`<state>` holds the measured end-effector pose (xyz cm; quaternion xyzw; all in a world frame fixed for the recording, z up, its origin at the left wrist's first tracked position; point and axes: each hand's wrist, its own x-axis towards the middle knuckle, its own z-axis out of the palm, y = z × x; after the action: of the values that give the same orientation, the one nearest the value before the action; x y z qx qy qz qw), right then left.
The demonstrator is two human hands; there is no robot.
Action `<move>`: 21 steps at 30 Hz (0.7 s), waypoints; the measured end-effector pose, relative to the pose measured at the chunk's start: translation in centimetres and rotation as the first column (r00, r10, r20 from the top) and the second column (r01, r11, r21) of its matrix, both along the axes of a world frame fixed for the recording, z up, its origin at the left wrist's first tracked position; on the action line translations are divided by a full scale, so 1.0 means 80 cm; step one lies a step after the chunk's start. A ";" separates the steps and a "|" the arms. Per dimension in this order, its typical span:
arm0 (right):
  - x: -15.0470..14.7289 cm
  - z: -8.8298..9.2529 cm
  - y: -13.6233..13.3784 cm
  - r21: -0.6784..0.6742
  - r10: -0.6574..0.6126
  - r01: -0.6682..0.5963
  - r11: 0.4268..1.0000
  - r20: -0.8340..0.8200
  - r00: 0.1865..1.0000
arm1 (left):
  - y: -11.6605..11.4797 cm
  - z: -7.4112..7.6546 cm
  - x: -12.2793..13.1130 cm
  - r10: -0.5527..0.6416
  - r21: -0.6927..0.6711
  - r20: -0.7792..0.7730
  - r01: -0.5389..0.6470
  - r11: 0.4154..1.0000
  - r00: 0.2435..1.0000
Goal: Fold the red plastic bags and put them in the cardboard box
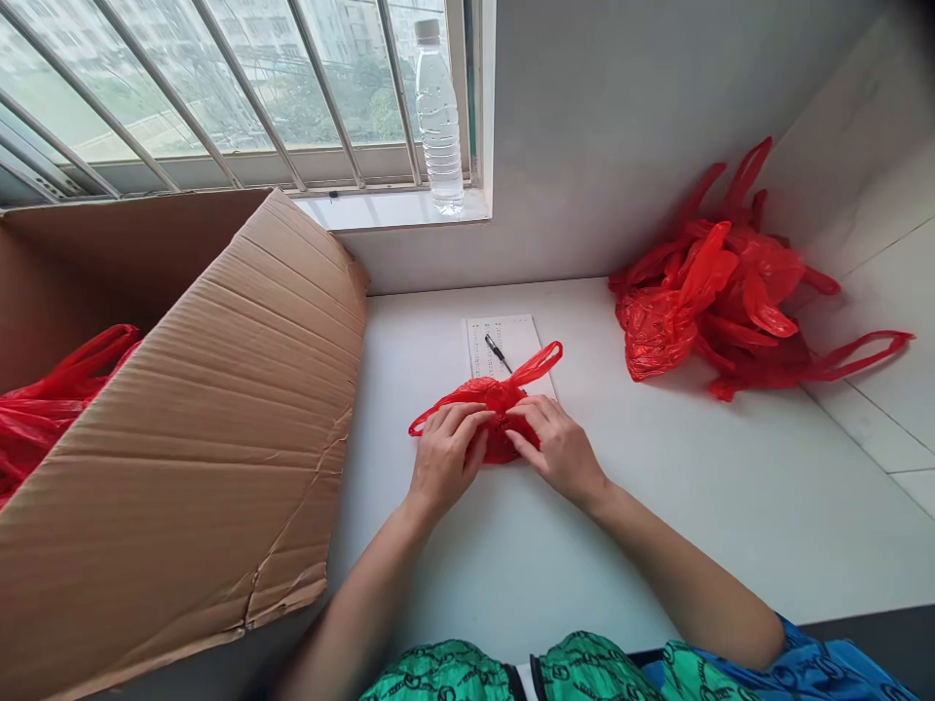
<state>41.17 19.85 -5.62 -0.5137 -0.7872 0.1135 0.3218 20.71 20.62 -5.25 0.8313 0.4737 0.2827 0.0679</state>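
Observation:
A small red plastic bag (488,397) lies bunched on the white table (657,506) in front of me, one handle loop sticking up to the right. My left hand (444,456) presses on its left side with curled fingers gripping the plastic. My right hand (556,446) holds its right side, fingers pinched on the bag. Both hands meet over the bag's middle.
A sheet of paper (520,339) with a black pen (498,352) lies just behind the bag. A pile of red bags (720,292) sits at the right by the wall. A big cardboard box (182,419) with red bags (51,399) inside stands left. A water bottle (438,117) is on the windowsill.

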 end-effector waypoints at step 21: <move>0.008 -0.025 0.007 -0.131 0.054 -0.036 0.991 0.141 0.988 | 0.001 -0.020 -0.010 0.014 -0.126 -0.247 -0.046 0.991 0.969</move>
<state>41.85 20.39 -7.61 -0.5221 -0.8110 0.1335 0.2277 19.93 20.69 -6.88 0.8465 0.5084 0.1470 0.0589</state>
